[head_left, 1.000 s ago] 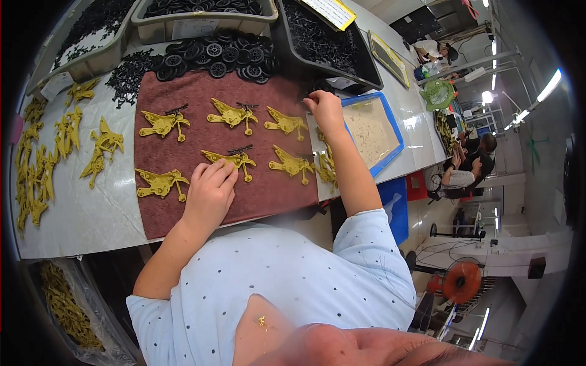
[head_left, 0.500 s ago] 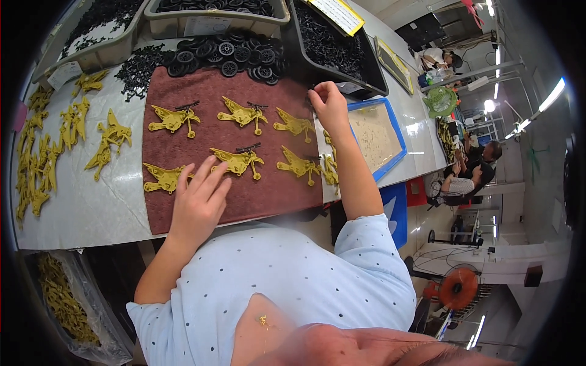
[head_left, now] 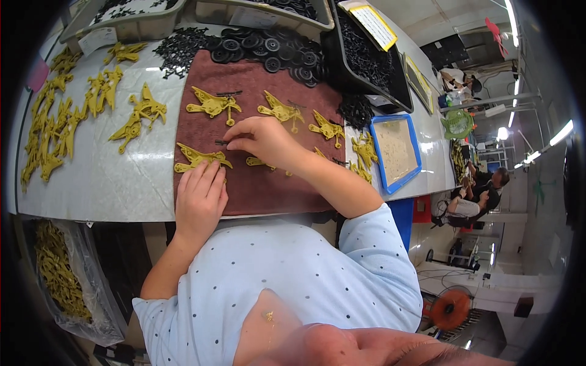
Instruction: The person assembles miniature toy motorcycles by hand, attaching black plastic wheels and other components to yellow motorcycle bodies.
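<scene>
The pale surface (head_left: 116, 183) carries everything, and at its middle lies a brown cloth mat (head_left: 268, 189) where the work goes on. Along the far edge stand grey bins (head_left: 183, 15) and a black tray of small dark parts (head_left: 366, 61), with a heap of black wheels (head_left: 256, 46) spilling just beyond the mat. To the right sits a blue-rimmed tray (head_left: 397, 152) holding pale material. On the left, well apart from the mat, loose yellow plastic pieces (head_left: 67, 128) lie scattered, and a clear bag (head_left: 61, 274) of more hangs below the surface edge.

On the mat several yellow plastic bodies are set out in two rows. The left hand (head_left: 200, 198) lies flat, fingers together and holding nothing, pressing down on the near-left yellow body (head_left: 198, 160). The right hand (head_left: 262, 141) is above the mat's middle, its grip narrow, fingertips pinched on what looks like a thin dark pin (head_left: 221, 143) just beside that same body; the pin is too small to make out for sure.

By my reading, the step in hand is fitting a small dark part to the steadied body. The next move would call for fine alignment of the pin with its seat while the flat hand keeps the body from sliding on the cloth.
</scene>
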`<state>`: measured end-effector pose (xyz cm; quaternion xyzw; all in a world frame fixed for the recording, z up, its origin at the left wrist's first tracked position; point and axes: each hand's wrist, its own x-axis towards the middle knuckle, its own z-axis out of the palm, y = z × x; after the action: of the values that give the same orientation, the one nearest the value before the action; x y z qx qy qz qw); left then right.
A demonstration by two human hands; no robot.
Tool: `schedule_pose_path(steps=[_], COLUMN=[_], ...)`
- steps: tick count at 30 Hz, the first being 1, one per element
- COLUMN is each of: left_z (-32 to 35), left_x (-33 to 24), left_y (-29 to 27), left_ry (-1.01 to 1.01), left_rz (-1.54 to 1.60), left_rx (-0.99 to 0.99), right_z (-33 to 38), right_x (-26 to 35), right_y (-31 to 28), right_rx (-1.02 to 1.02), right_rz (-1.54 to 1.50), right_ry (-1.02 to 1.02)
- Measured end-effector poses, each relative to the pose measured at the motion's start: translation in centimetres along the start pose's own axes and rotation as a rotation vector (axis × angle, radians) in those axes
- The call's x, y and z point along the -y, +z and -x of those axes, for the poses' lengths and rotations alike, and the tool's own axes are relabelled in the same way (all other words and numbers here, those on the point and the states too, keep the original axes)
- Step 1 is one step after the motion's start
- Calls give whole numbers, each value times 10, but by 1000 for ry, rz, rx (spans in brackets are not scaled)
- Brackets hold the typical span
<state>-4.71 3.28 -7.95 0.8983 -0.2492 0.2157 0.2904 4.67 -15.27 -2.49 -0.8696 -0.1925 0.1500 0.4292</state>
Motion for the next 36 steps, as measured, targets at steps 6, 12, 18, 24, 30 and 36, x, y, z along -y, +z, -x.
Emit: schedule_pose_path(steps=[6, 12, 18, 24, 30, 36], left_z=[1, 2, 3, 4, 3, 4], left_x=[5, 6, 7, 7, 7, 7], left_y=[0, 1, 4, 6, 6, 6], left_ry=[16, 10, 10, 10, 14, 18], left_rz=[-1, 0, 11, 0, 4, -1], left_rx=[2, -4, 12, 22, 24, 31], right_z=[-12, -15, -24, -35, -31, -17], right_x=[2, 0, 1, 4, -3, -14], right_y=[18, 14, 10, 7, 8, 19], right_rx=[37, 85, 145, 257, 235, 83], right_rz=[112, 163, 253, 300, 190, 155], right_ry=[-31, -41, -116, -91, -39, -138])
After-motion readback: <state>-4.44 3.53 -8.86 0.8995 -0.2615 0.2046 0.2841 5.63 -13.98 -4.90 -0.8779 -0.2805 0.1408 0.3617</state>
